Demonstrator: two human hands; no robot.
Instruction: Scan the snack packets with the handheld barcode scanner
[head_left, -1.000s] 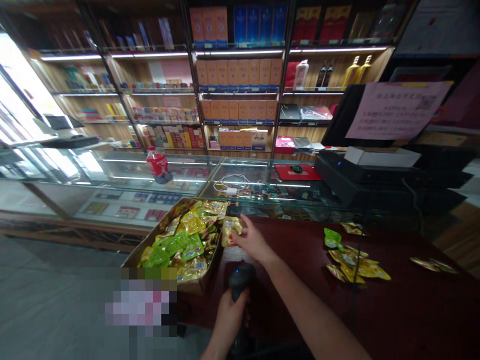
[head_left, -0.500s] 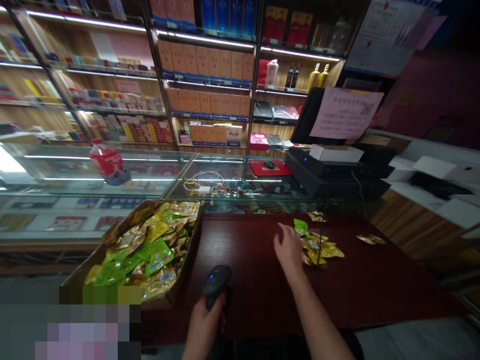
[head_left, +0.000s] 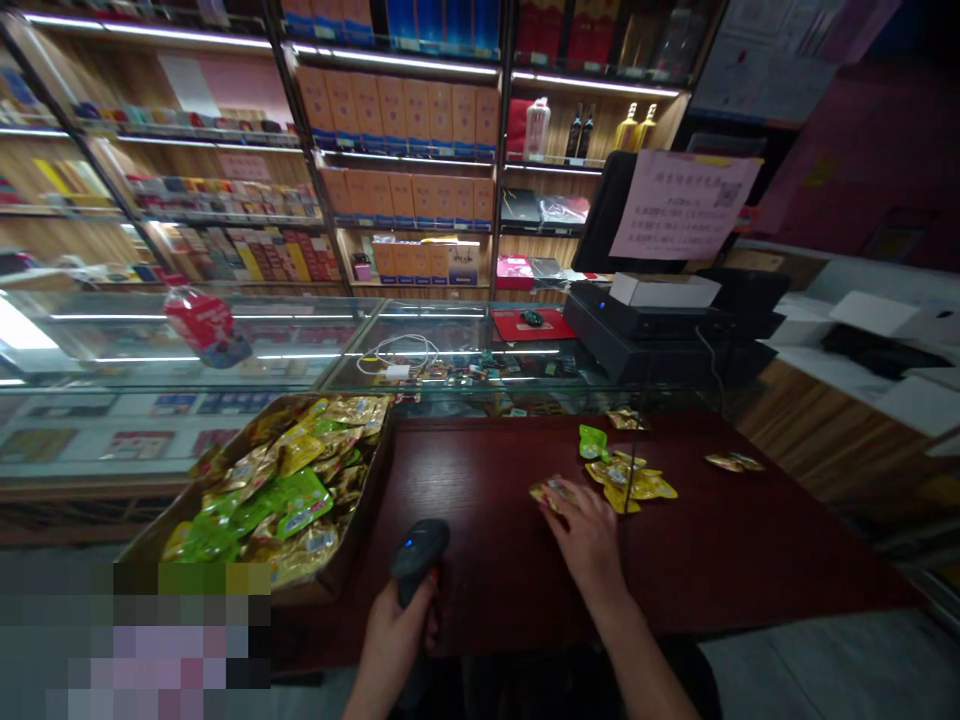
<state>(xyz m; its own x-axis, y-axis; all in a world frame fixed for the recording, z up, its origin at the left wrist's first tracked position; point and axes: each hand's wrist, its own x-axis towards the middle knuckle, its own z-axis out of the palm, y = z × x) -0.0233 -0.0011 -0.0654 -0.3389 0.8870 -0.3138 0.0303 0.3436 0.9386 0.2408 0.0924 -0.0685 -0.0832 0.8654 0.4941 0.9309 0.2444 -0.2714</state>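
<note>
My left hand [head_left: 391, 630] is wrapped round the handle of a black barcode scanner [head_left: 420, 550], whose small blue light shows on top. A gold snack packet [head_left: 541, 492] is in the fingers of my right hand [head_left: 589, 530], low over the dark red table; the hand partly covers it. Just beyond that hand lies a loose pile of gold and yellow snack packets [head_left: 637, 482], with a green packet [head_left: 592, 441] at its left. To the left, a cardboard box [head_left: 360, 540] is heaped with green and gold packets [head_left: 300, 500].
A glass display counter [head_left: 345, 345] runs behind the table [head_left: 465, 470]. On it are a white cable [head_left: 397, 360], a red mouse mat [head_left: 555, 325] and a black cash drawer [head_left: 630, 350]. More gold packets [head_left: 735, 462] lie at the table's right. A red bottle [head_left: 202, 320] stands left.
My right hand has come back toward me from beside the pile and now has a gold packet in its fingers. My left hand still grips the scanner. The view has shifted slightly.
</note>
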